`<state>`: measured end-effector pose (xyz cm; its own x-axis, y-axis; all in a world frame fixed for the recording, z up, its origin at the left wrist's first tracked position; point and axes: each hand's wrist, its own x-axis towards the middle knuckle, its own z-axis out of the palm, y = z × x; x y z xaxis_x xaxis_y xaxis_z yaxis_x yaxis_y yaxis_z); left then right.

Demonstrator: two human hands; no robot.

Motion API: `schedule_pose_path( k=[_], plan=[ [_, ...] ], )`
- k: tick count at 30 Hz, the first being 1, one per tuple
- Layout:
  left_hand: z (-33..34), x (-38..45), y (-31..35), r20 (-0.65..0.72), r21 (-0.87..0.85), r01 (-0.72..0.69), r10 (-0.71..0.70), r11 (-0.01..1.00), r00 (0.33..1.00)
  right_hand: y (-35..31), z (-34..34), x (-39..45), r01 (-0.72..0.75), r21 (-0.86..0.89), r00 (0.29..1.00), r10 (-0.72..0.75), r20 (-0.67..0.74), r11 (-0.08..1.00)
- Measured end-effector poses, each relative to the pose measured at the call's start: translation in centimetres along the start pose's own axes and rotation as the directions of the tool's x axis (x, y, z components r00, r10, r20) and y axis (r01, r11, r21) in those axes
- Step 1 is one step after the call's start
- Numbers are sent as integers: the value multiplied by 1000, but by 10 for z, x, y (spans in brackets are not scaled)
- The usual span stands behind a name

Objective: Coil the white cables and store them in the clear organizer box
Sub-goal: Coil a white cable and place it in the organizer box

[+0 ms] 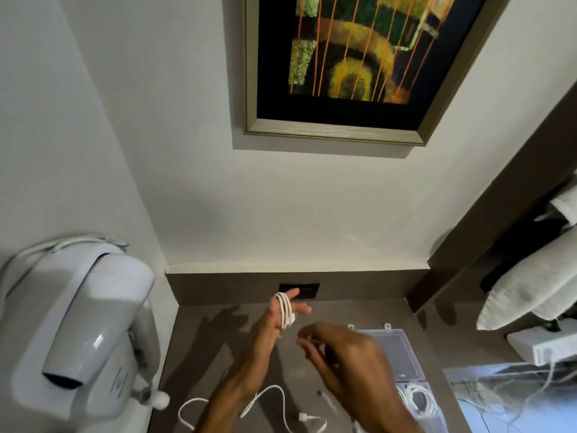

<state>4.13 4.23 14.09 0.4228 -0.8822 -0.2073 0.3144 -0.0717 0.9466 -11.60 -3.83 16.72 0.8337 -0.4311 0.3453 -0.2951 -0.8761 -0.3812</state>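
My left hand (274,323) is raised over the brown counter with a white cable (285,309) wound in several loops around its fingers. My right hand (340,351), blurred, hovers just right of it with fingers curled near the cable's free end; whether it pinches the cable is unclear. Another white cable (274,404) lies loose on the counter below my forearms. The clear organizer box (402,354) stands open at the right, its lid up, and a coiled white cable (420,400) lies in its near compartment.
A white wall-mounted hair dryer (84,332) hangs at the left. A dark socket plate (307,290) sits in the counter's back panel. Rolled white towels (537,289) and a white box (543,346) are at the right. A framed painting (359,64) hangs above.
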Motion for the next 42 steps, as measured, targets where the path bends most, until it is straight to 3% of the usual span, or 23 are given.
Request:
schedule_pose_path(
  k=[4, 7, 10, 12, 13, 16, 18, 20, 22, 24, 27, 29, 31, 34, 38, 42],
  plan=[
    [15, -9, -10, 94, 109, 14, -25, 994, 995, 22, -34, 34, 94, 53, 995, -93, -32, 994],
    [23, -8, 12, 302, 40, 43, -53, 998, 952, 43, -38, 56, 14, 253, 1000, -11, -15, 967],
    [16, -15, 23, 444, -87, 64, -19, 994, 896, 56, -25, 64, -162, 603, 987, 141, 82, 781],
    [8, -18, 21, 494, -217, 74, 44, 973, 869, 57, -6, 56, -261, 748, 965, 196, 177, 610],
    [6, -19, 23, 506, -305, 87, 84, 948, 858, 54, 7, 49, -307, 749, 950, 232, 208, 586],
    [0, -17, 35, 458, -497, 98, 164, 862, 874, 39, 45, 18, -434, 679, 900, 263, 347, 592],
    [-9, -15, 34, 284, -421, -24, 157, 907, 946, 21, 60, -1, -469, 599, 874, 242, 422, 649],
    [-16, -12, 28, 94, -233, -119, 144, 965, 985, 4, 59, -15, -422, 459, 882, 237, 407, 782],
    [-17, -4, 21, -24, -43, -133, 133, 990, 991, -5, 42, -15, -306, 323, 928, 206, 309, 896],
    [-14, 3, 12, -33, 88, -61, 64, 994, 997, -10, 21, -9, -143, 121, 966, 112, 235, 982],
    [5, -5, 0, -31, 182, -12, 18, 983, 999, -11, -10, 7, 155, -174, 983, -135, 121, 972],
    [15, -15, -3, -13, 123, -46, 48, 991, 999, -6, -28, 22, 255, -203, 966, -241, 90, 946],
    [25, -13, -5, 103, 112, -22, 11, 993, 995, 10, -42, 38, 232, -86, 972, -229, 50, 969],
    [31, -12, 8, 380, 15, 48, -50, 999, 924, 37, -49, 57, 20, 350, 999, -32, 26, 936],
    [20, -22, 9, 424, -129, 41, 18, 991, 905, 51, -17, 55, -189, 797, 978, 180, 102, 574],
    [18, -22, 18, 405, -281, 45, 76, 959, 911, 38, 26, 31, -321, 888, 915, 349, 201, 330]
  ],
)
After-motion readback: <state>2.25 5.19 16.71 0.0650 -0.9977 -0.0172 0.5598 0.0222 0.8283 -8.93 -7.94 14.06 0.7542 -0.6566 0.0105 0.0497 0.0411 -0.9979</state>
